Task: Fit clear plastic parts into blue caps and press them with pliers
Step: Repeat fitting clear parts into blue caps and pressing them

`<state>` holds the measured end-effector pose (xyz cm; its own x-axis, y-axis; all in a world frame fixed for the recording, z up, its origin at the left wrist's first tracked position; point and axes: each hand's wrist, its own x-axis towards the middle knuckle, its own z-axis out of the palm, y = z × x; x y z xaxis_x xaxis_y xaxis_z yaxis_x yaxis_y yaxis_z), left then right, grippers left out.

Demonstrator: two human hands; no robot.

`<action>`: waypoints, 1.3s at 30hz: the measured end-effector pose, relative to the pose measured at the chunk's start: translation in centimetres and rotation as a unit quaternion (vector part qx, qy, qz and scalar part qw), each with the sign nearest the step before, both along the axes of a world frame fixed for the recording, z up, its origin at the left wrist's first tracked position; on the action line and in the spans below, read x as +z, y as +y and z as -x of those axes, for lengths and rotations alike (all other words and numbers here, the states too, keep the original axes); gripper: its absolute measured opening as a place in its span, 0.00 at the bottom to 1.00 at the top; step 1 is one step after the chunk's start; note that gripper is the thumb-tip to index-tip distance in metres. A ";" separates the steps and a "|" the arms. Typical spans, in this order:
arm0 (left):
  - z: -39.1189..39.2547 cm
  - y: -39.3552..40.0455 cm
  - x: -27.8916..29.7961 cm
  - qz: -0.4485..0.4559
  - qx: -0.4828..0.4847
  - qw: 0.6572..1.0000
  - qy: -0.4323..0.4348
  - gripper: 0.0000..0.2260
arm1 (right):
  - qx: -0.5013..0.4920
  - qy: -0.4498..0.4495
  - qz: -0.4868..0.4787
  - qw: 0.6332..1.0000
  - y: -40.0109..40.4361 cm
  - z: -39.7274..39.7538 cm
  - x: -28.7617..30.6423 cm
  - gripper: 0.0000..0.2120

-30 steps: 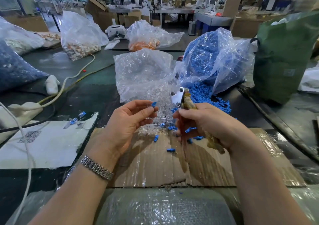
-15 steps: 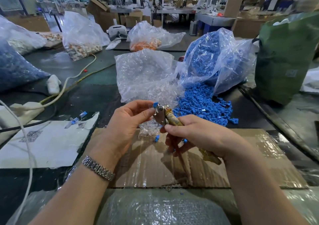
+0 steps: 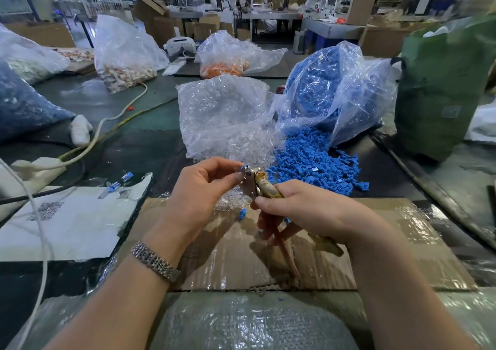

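My left hand (image 3: pixel 200 191) pinches a small blue cap (image 3: pixel 244 167) between thumb and fingertips, held up over the cardboard sheet (image 3: pixel 389 242). My right hand (image 3: pixel 303 210) grips the worn handles of the pliers (image 3: pixel 261 186), whose metal jaws meet the cap at my left fingertips. Whether the jaws are closed on the cap is hidden. Behind lie a bag of clear plastic parts (image 3: pixel 222 119) and a torn bag spilling blue caps (image 3: pixel 314 159).
A white paper sheet (image 3: pixel 67 223) with two finished blue pieces (image 3: pixel 118 183) lies to the left, beside a power strip and cables (image 3: pixel 40 164). A green sack (image 3: pixel 442 81) stands at the right. Other bags sit at the back and far left. Bubble wrap (image 3: pixel 241 323) covers the near edge.
My right hand swung the pliers left and down from above the blue pile until the jaws met the cap in my left fingers. My left hand stayed nearly still.
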<state>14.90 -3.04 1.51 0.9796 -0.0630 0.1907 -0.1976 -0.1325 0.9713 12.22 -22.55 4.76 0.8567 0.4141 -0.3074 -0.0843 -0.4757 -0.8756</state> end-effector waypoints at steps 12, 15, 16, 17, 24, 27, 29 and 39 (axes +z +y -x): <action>-0.1 0.2 -0.5 0.008 0.002 1.000 -0.011 0.08 | -0.026 0.006 -0.006 1.000 0.6 -0.1 -0.1 0.20; -0.1 0.4 -0.5 0.005 -0.008 1.000 -0.007 0.08 | -0.015 0.021 -0.021 0.999 0.5 -0.2 -0.2 0.19; -0.1 0.3 -0.5 0.010 -0.011 1.000 -0.003 0.07 | -0.010 0.027 -0.026 0.999 0.3 -0.2 -0.2 0.20; -0.1 0.2 -0.4 0.020 -0.013 1.000 -0.001 0.07 | -0.003 0.036 -0.034 0.999 0.1 -0.2 -0.2 0.20; 0.4 0.2 0.6 0.144 -0.034 0.988 0.049 0.16 | -0.092 -0.038 0.000 0.995 -2.6 -1.2 0.3 0.21; 0.5 0.2 0.6 0.144 -0.040 0.987 0.054 0.16 | -0.156 -0.176 0.186 0.954 -2.6 -1.8 -0.3 0.17; 0.5 0.3 0.5 0.132 -0.045 0.989 0.048 0.15 | -0.175 -0.223 0.304 0.910 -2.2 -2.1 -1.1 0.16; 0.2 0.4 0.2 0.099 -0.071 0.991 0.052 0.14 | -0.169 -0.191 0.439 0.861 -0.9 -3.2 -2.9 0.29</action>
<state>14.68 -2.69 1.68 0.9788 -0.1721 0.1114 -0.0979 0.0850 0.9916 15.43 -23.45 1.83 0.9908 -0.1281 -0.0444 -0.1342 -0.9735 -0.1853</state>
